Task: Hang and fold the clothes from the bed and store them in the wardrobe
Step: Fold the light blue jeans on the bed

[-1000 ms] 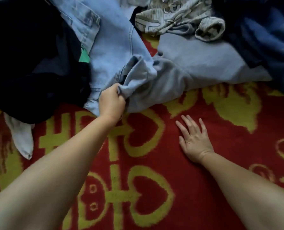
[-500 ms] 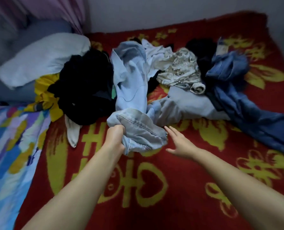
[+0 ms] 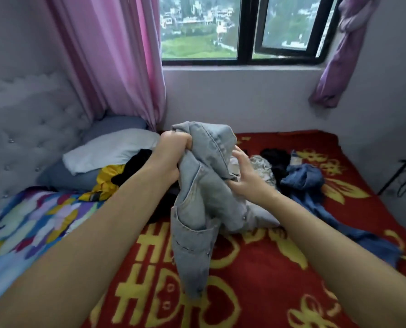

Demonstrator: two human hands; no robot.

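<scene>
Above the red blanket [image 3: 256, 275] with yellow characters: light-wash denim garment [image 3: 197, 209], lifted clear at its upper end, bunched and hanging, lower end trailing down toward the blanket.

Left hand [image 3: 171, 157]: raised at the upper left edge of the denim garment, fingers curled tight into a fist around a gathered fold of the fabric.

Right hand [image 3: 247, 178]: at the right side of the denim garment, fingers [image 3: 238, 153] spread and only slightly bent, palm turned toward the cloth, thumb against a fold; full grasp not confirmed, contact appears light.

Behind the denim garment, on the blanket: loose pile of clothing. Black garment [image 3: 135, 166] to the left of the denim, partly over a yellow patterned cloth [image 3: 104, 183]. Pale printed garment [image 3: 261, 166] just right of the right hand. Second dark garment [image 3: 276, 159] beyond it. Darker blue denim garment [image 3: 303, 181] further right, stretched out along the blanket toward the near right.

Left of the denim garment: white pillow [image 3: 109, 147] stacked on a grey-blue pillow [image 3: 64, 176], against a tufted grey headboard [image 3: 31, 129]. Multicoloured sheet [image 3: 26, 223] beside the blanket on the near left.

Beyond the denim garment: pink curtain [image 3: 116, 62], dark-framed window [image 3: 244, 29] with buildings and greenery outside, purple curtain [image 3: 339, 62] knotted at the right. Wardrobe not in view.
</scene>
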